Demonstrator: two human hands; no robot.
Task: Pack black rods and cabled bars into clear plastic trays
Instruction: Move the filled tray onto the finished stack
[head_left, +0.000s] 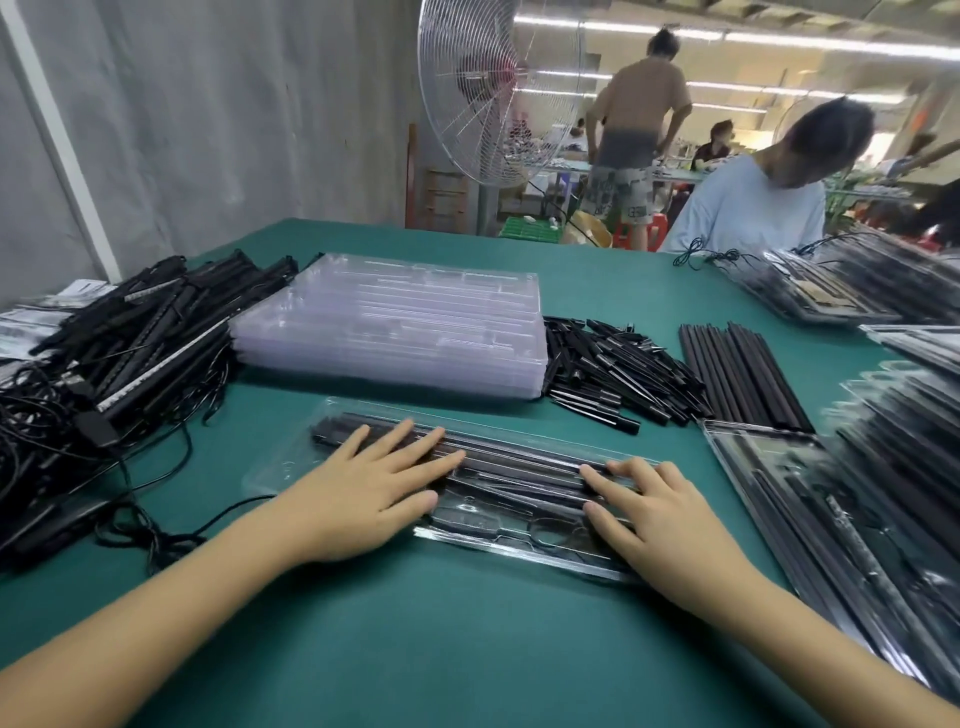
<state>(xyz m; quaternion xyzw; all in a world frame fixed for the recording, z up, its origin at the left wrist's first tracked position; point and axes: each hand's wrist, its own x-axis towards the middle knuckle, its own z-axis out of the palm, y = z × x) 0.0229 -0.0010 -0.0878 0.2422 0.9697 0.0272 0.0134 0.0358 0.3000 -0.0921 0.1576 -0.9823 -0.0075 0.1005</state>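
**Both hands flat on a filled tray**

The left hand (374, 488) lies palm down with its fingers straight and spread across the left half of a clear tray (275, 480). The right hand (654, 514) does the same on the right half. Neither grips anything; both rest open on top. Under them, long black rods (519, 462) lie side by side in the far channels. The near compartment holds thinner dark parts and what looks like a cable, though glare makes this hard to read.

This looks like the seating step. To do it well, press evenly straight down and slide the palms apart along the rods, so that each one drops fully into its channel and none rides on a neighbour. Thin plastic will flex, so keep the tray flat on the table (467, 649).

Beyond it sits a stack of empty trays (389, 332), with a heap of cabled bars (145, 338) to its left. To its right are a pile of short rods (597, 374) and a neat row of long rods (743, 379). Packed trays (857, 519) are stacked at the right edge.
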